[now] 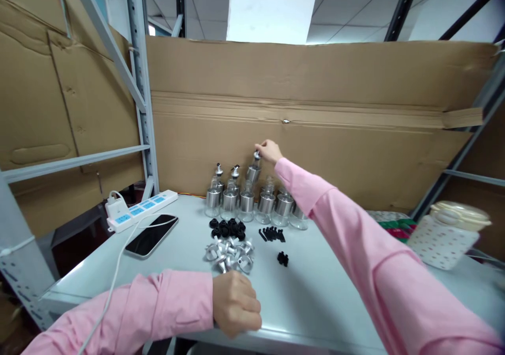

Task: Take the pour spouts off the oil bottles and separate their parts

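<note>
My right hand [270,151] reaches far forward and pinches the top of a glass bottle [253,173] with a silver sleeve and metal pourer cap. That bottle appears slightly tilted and raised behind the front row. Two more capped bottles [235,173] stand to its left at the back. In front of them is a row of uncapped glass bottles [246,202] with silver sleeves, partly covered by my right arm at the right end. My left hand [236,305] is closed in a fist by the table's front edge, just below a pile of silver metal caps [229,255]; nothing shows in it.
Black stoppers [228,229], small black strips [272,233] and little black pieces [283,259] lie on the white table [189,250]. A phone [152,236] and power strip [142,209] sit left. A dotted container [447,236] stands right. Cardboard [315,76] walls the back.
</note>
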Available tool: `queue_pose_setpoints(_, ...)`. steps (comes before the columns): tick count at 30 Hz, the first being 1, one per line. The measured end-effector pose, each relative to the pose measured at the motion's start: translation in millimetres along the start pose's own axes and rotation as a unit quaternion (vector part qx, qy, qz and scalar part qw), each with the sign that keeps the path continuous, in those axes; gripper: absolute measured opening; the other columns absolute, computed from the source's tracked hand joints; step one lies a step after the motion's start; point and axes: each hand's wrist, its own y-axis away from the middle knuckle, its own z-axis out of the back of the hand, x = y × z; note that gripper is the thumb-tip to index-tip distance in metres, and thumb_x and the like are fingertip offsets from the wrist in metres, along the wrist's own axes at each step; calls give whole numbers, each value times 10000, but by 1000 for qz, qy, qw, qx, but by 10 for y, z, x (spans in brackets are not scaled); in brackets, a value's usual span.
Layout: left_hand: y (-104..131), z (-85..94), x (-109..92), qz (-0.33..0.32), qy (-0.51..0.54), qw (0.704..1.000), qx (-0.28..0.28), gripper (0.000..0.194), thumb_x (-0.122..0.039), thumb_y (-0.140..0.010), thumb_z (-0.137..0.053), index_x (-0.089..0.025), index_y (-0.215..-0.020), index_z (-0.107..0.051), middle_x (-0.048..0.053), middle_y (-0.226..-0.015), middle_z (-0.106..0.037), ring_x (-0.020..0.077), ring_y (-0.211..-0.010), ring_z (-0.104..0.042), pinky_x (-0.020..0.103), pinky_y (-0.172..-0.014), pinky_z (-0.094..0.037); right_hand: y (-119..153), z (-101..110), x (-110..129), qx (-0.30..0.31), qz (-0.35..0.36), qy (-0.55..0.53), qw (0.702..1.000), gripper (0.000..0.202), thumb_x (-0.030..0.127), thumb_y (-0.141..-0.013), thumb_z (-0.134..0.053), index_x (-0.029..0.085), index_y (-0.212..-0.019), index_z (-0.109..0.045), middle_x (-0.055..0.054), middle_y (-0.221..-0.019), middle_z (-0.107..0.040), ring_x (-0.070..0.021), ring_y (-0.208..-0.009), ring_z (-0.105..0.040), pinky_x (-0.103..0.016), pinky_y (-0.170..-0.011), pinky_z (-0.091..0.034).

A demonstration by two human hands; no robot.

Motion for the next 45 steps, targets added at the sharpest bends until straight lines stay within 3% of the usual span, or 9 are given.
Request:
queue_pose_setpoints(4,-100,95,-53,83,55,983,-152,129,-213,-846,-285,-198,-837,-413,1,-594,-466,124,-496,-424,257,-445,-338,200,472,27,-159,126,-127,971,173,279,-789,-517,130,-867,-555,12,-627,-578,-94,-546,-494,-213,-577,-384)
queue_pose_setpoints(8,-91,92,-73,189,57,948,-251,251,-234,-826,-392,-209,-1072,-347,85,-920,-499,180,-851,-532,327,-693,-492,831,938,10,-262,249,-140,922,24,196,-753,-504,177,-764,-512,70,-514,-429,-79,-455,-382,-209,-506,-316)
queue_pose_setpoints(13,-83,10,-82,281,97,912,-282,543,-365,-783,-511,-213,-1237,-256,182,-1294,-311,296,-1248,-327,526,-939,-398,1780,1214,-87,-254,288,-59,921,85,125,-777,-459,202,-793,-491,57,-560,-450,-73,-426,-358,-219,-490,-301)
queue_pose_setpoints(16,-169,19,-118,291,186,905,-249,804,-475,-709,-618,-206,-1321,-172,201,-1405,-178,347,-1334,-191,575,-1031,-269,2224,1117,-111,-139,319,-49,936,94,127,-814,-442,209,-836,-482,69,-536,-448,-65,-391,-350,-202,-451,-300)
queue_pose_setpoints(19,-298,30,-153,344,321,862,-190,1021,-430,-610,-737,-186,-1366,-95,214,-1428,-187,347,-1318,-252,516,-1064,-253,2521,920,-101,-81,348,-77,931,90,153,-871,-393,207,-885,-464,58,-561,-486,-68,-411,-406,-192,-450,-329)
queue_pose_setpoints(26,-438,41,-104,461,480,736,-123,652,-241,-513,-777,-127,-1090,-497,90,-1028,-608,245,-966,-560,391,-891,-425,2764,479,-81,-68,362,-160,916,176,169,-923,-309,207,-984,-470,-42,-847,-588,-131,-744,-567,-240,-642,-447)
queue_pose_setpoints(32,-435,75,-92,491,491,708,-125,598,-178,-461,-795,-120,-1002,-548,59,-926,-624,248,-964,-552,400,-899,-403,2891,225,-56,-127,219,-300,920,246,252,-893,-438,232,-1138,-430,-18,-865,-557,-133,-752,-547,-271,-676,-458)
queue_pose_setpoints(36,-464,92,-98,488,520,688,-133,644,-171,-467,-801,-108,-1047,-528,97,-995,-614,272,-1012,-542,414,-915,-393,3038,101,-57,-101,97,-398,906,222,343,-874,-467,214,-1048,-515,-35,-917,-569,-153,-824,-555,-290,-724,-465)
queue_pose_setpoints(45,-501,114,-100,460,552,681,-139,543,-129,-508,-780,-114,-1001,-553,78,-928,-627,255,-956,-572,404,-889,-422,3160,-15,-38,-62,100,-492,863,228,341,-865,-485,212,-1039,-557,-68,-1029,-582,-182,-863,-590,-332,-755,-490)
